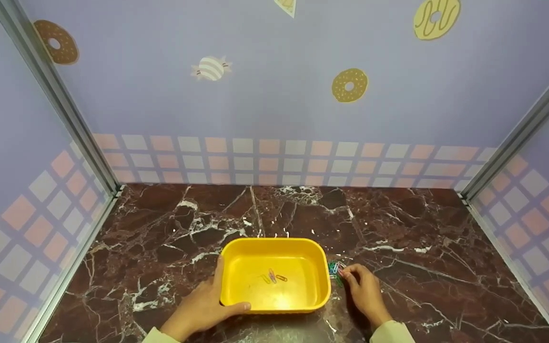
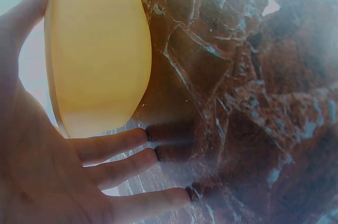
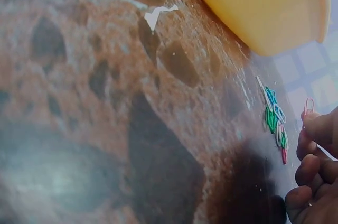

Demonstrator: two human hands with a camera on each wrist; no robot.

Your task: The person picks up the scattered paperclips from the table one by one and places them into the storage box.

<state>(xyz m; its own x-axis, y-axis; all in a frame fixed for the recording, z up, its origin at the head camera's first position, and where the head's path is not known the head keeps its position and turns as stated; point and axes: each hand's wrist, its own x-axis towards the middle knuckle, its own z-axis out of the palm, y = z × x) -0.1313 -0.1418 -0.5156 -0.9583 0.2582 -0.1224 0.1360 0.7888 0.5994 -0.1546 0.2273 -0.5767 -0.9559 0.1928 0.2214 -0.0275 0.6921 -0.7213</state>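
A yellow plastic tray (image 1: 298, 290) stands on the table, with several paper clips (image 1: 281, 278) lying on its floor. My left hand (image 1: 203, 305) is at the tray's near left corner. Its thumb rests on the front rim, and its straight fingers reach along the outer left side; in the left wrist view their tips meet the tabletop. Right of the tray lies a small pile of coloured paper clips (image 3: 274, 115), green, blue, white and pink. Just above that pile, my right hand (image 1: 366, 291) pinches a pink paper clip (image 3: 310, 105) between thumb and forefinger.
The dark red marbled tabletop (image 1: 160, 247) is bordered by a printed back wall (image 1: 274, 109) and side walls with metal corner posts. The tray's right wall stands close beside the clip pile.
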